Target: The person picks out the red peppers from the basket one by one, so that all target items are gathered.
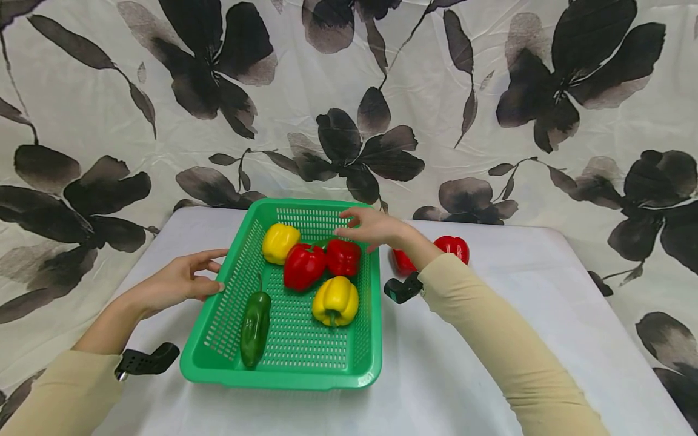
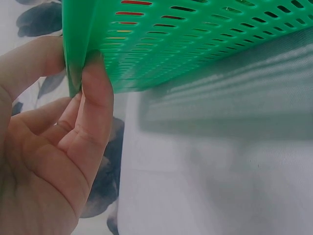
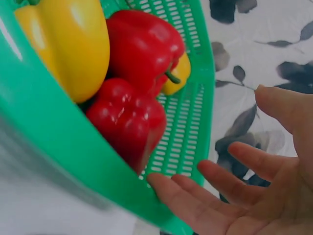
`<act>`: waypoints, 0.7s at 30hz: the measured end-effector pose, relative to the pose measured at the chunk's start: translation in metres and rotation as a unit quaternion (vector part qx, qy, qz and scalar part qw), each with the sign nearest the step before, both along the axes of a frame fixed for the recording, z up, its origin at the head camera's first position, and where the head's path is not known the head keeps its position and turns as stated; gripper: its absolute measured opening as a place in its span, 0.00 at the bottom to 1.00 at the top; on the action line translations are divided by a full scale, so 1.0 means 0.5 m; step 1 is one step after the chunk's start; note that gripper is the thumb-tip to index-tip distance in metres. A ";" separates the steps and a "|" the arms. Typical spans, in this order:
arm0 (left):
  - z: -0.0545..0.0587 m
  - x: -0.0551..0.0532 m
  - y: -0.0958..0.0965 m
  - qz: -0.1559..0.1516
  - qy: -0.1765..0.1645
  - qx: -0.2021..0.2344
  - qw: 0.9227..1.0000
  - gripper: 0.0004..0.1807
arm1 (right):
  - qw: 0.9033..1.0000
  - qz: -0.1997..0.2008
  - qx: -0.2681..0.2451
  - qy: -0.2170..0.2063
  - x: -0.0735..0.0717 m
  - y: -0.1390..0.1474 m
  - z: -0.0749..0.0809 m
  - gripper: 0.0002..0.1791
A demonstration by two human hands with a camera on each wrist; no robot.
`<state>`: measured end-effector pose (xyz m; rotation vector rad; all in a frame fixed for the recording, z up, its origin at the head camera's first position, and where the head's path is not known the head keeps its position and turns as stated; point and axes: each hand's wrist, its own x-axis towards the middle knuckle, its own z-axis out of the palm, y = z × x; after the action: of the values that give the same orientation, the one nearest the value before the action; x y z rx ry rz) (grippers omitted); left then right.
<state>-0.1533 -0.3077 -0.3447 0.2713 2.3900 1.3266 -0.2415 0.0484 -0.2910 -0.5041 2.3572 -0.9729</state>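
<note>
A green slotted plastic basket (image 1: 283, 378) holds two yellow bell peppers, one at the far left (image 1: 280, 243) and one at the right (image 1: 335, 300). Two red bell peppers (image 1: 303, 267) sit side by side between them, and a long green pepper (image 1: 255, 330) lies along the near left. My left hand (image 1: 171, 281) pinches the basket's left rim, thumb and fingers on either side of it in the left wrist view. Over the far right corner is my right hand (image 1: 376, 226), its fingers spread and holding nothing. In the right wrist view its fingertips (image 3: 159, 183) are right at the rim.
On the white-covered table (image 1: 463, 375), red peppers (image 1: 454, 247) lie right of the basket, partly hidden behind my right forearm. A floral cloth (image 1: 463, 121) hangs behind the table. Each wrist carries a small black camera (image 1: 147, 360).
</note>
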 end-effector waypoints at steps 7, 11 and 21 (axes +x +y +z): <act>-0.001 0.002 -0.002 0.000 -0.001 0.002 1.000 0.43 | 1.000 0.002 0.026 0.014 0.006 -0.025 -0.013 0.32; -0.001 0.002 -0.002 0.001 0.001 -0.001 1.000 0.43 | 0.998 0.008 0.053 0.033 0.007 -0.035 -0.022 0.33; 0.002 0.004 0.000 0.002 0.003 -0.004 1.000 0.42 | 0.993 -0.010 0.103 0.057 0.007 -0.059 -0.032 0.33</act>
<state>-0.1515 -0.3076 -0.3437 0.2685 2.4022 1.3199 -0.2381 0.0191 -0.3070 -0.4668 2.5341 -0.7161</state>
